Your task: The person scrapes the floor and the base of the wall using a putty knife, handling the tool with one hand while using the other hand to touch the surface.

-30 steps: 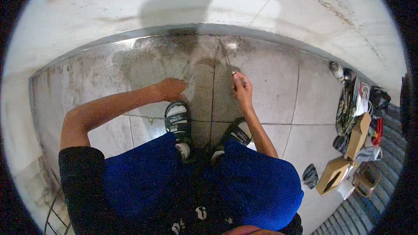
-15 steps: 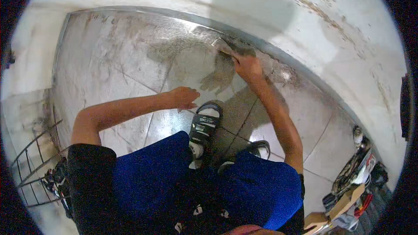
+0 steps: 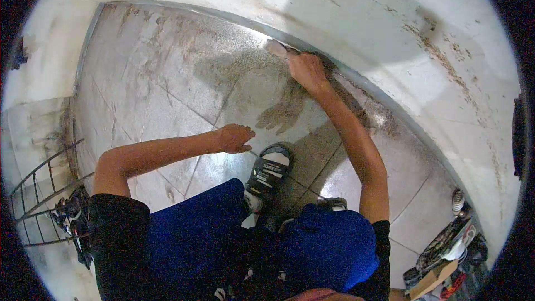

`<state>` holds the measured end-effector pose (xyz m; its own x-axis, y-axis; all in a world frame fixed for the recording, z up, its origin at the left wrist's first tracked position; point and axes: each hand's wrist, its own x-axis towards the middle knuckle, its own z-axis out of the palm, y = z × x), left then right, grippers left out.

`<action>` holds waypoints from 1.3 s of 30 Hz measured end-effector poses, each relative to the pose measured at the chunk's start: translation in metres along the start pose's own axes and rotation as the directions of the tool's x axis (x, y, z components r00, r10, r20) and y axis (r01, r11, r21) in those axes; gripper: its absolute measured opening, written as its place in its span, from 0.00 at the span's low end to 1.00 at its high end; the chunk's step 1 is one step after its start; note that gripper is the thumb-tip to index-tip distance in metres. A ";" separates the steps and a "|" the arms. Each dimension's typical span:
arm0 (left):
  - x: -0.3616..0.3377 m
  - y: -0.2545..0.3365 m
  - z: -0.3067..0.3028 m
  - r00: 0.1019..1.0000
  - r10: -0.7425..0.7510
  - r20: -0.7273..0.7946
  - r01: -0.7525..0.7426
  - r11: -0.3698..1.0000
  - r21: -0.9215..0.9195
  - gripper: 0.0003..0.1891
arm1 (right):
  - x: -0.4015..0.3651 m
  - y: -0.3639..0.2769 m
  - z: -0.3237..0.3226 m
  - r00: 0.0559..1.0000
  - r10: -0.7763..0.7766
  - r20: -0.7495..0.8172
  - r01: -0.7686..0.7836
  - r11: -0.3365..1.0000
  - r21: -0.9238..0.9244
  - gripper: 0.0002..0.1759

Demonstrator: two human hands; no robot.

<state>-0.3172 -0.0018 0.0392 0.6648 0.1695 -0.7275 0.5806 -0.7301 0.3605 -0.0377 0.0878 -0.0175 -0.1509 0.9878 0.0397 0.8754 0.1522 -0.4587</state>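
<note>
Grasped the flat-bladed tool in the right hand, closed firmly around the handle, well ahead of the left sandal and to its right. Aimed the pale blade leftward, just beside the grey edging strip at the foot of the white wall; could not tell blade contact from near miss. Held the left hand released and loosely curled over the tiled floor, just ahead of the left sandal and to its left. Saw pale lettering across the straps of that sandal, too blurred to read, and white print, also unreadable, on the black shirt behind it. Saw the right sandal to the right of the left one and slightly behind, partly hidden by the blue shorts. Noticed a black wire rack far to the left of the left sandal; to its far right, found a white ribbed object, then, farther back, a cardboard piece beside a red item.
</note>
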 end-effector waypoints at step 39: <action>0.041 0.023 -0.012 0.948 0.307 -0.083 -0.287 0.938 0.196 0.29 | -0.220 0.007 0.033 0.845 0.135 -0.518 -0.147 0.989 0.018 0.22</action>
<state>-0.2712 -0.0037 0.0250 0.8479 -0.0084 -0.5302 0.2619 -0.8628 0.4325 -0.0137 -0.1296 -0.0585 0.2284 0.8728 0.4314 0.8799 0.0047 -0.4752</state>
